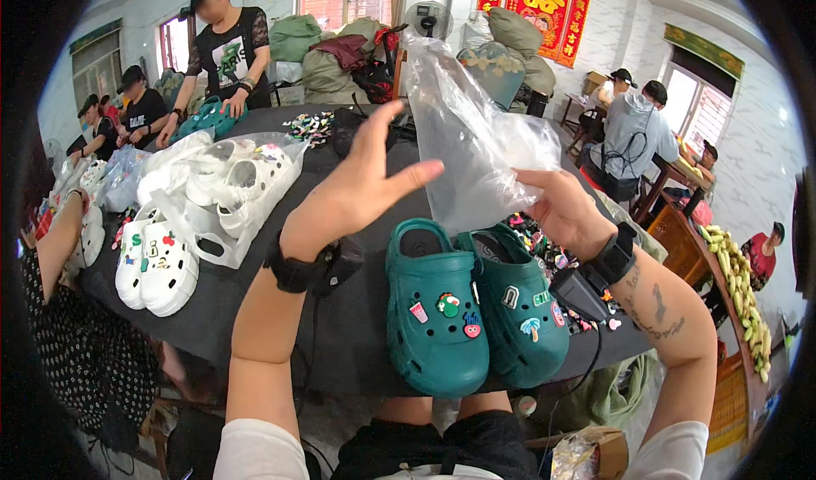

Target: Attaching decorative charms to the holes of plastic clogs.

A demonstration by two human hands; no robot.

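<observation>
A clear plastic bag hangs upright above the table, pinched along its right side by my right hand. My left hand is raised to the left of the bag, fingers stretched out and thumb apart, holding nothing. Below the bag, at the near table edge, a pair of dark green clogs stands side by side, toes toward me. The left clog carries a cup charm and other small charms; the right clog has a palm tree charm among several. Both of my wrists wear black straps.
White clogs with charms stand on the dark table at left, beside bagged white clogs. Loose charms lie in piles. A co-worker handles a green clog across the table. A black cable hangs by my right wrist.
</observation>
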